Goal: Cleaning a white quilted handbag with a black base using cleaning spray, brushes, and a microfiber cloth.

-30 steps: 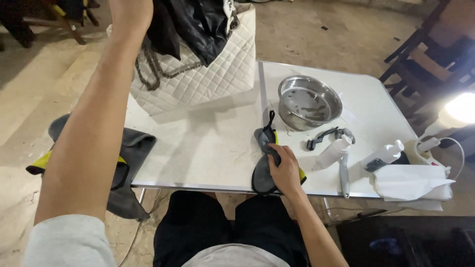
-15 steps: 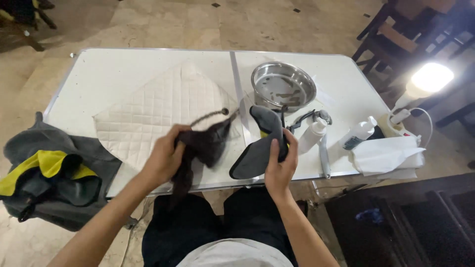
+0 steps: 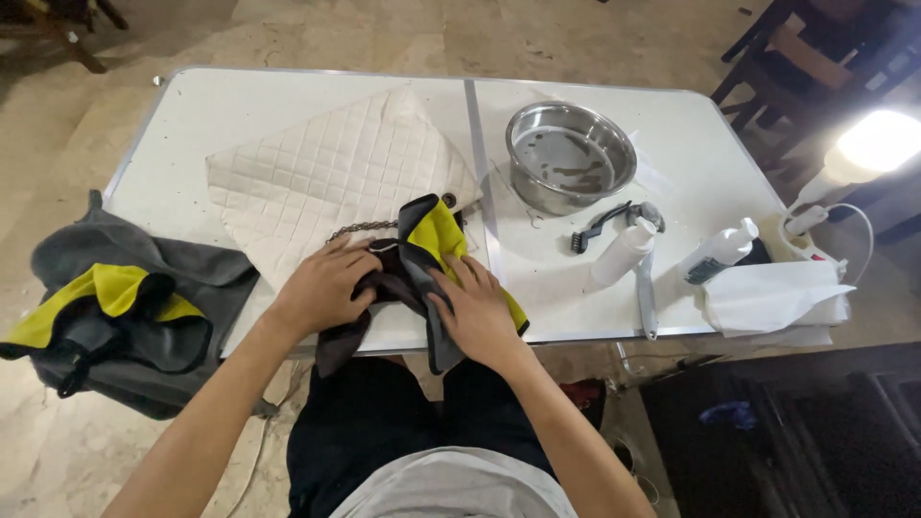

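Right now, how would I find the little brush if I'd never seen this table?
Start at the shiny metal bowl on the white table. Just in front of it, toward the person, lies the small black brush, beside a white bottle. It is the only dark thing there with bristles at one end.

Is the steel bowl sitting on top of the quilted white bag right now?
No, the steel bowl stands on the bare white table, apart from the quilted white bag and to its right.
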